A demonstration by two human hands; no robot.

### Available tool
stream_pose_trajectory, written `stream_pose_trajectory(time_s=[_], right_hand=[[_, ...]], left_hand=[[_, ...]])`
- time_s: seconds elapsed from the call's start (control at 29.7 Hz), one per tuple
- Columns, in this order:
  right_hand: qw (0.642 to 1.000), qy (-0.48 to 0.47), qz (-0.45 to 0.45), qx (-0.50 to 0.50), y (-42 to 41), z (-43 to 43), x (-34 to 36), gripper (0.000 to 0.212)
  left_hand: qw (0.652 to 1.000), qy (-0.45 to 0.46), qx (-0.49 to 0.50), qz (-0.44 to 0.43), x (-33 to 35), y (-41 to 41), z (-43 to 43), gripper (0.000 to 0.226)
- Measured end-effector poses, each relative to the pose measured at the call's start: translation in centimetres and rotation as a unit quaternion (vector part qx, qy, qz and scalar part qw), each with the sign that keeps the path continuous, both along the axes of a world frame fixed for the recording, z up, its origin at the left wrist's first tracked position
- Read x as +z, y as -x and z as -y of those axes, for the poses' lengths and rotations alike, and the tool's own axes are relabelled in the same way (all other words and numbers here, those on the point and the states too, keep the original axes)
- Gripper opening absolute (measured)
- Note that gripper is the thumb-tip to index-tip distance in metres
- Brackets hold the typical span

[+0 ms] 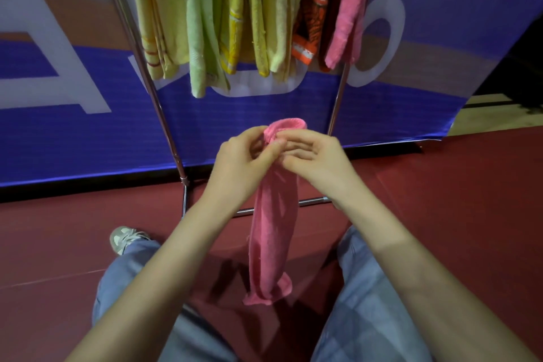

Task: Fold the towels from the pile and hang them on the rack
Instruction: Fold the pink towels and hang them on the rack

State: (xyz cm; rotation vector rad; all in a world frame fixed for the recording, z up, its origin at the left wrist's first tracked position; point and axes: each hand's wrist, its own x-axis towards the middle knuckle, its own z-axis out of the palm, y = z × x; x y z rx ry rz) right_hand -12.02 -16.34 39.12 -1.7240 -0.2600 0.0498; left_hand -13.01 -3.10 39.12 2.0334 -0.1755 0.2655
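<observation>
Both hands meet at the top of the pink towel [271, 244]. The left hand [241, 159] and right hand [317, 156] pinch it just under a doubled-over loop, and the rest hangs straight down between the person's legs. Held that way, its weight seems to pull it into a narrow strip like those already up, with the loop probably the fold meant to go over the bar. The rack [164, 123] stands directly ahead. Its hung towels [202, 23] are packed side by side, yellow and green ones leftward, an orange one and a pink one at the right end, so room looks scarce. The top bar and the pile are out of view. Behind stands a blue banner [88, 141], below lies a dark red floor [440, 200], and one shoe [123, 238] shows.
</observation>
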Motion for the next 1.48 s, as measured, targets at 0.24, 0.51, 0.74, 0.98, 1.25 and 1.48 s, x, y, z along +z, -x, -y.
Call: stream_pose_trajectory(time_s=[0.24, 0.51, 0.74, 0.98, 1.25, 1.48], right_hand=[[0.997, 0.040, 0.039, 0.057, 0.3, 1.0, 0.4, 0.037], [0.903, 0.420, 0.064, 0.062, -1.6, 4.0, 1.9, 0.023], [0.946, 0.134, 0.296, 0.013, -1.9, 3.2, 8.3, 0.019], [0.972, -0.029, 0.231, -0.043, -0.7, 1.9, 8.3, 0.040], [0.987, -0.029, 0.152, 0.042, 0.5, 0.9, 5.8, 0.049], [0.992, -0.043, 0.110, 0.038, 0.6, 0.5, 4.4, 0.049]], left_hand=[[0.998, -0.025, -0.055, 0.020, 0.2, 0.0, -1.4, 0.023], [0.990, -0.098, -0.095, 0.033, 0.3, -0.1, -1.8, 0.023], [0.986, -0.010, -0.040, 0.159, 7.0, -0.3, -1.9, 0.019], [0.992, 0.020, -0.045, 0.117, 8.4, 0.7, -1.7, 0.012], [0.987, -0.094, -0.130, 0.004, 9.3, 0.0, -1.2, 0.030], [0.970, -0.195, -0.143, 0.027, 9.0, -0.2, -0.6, 0.021]])
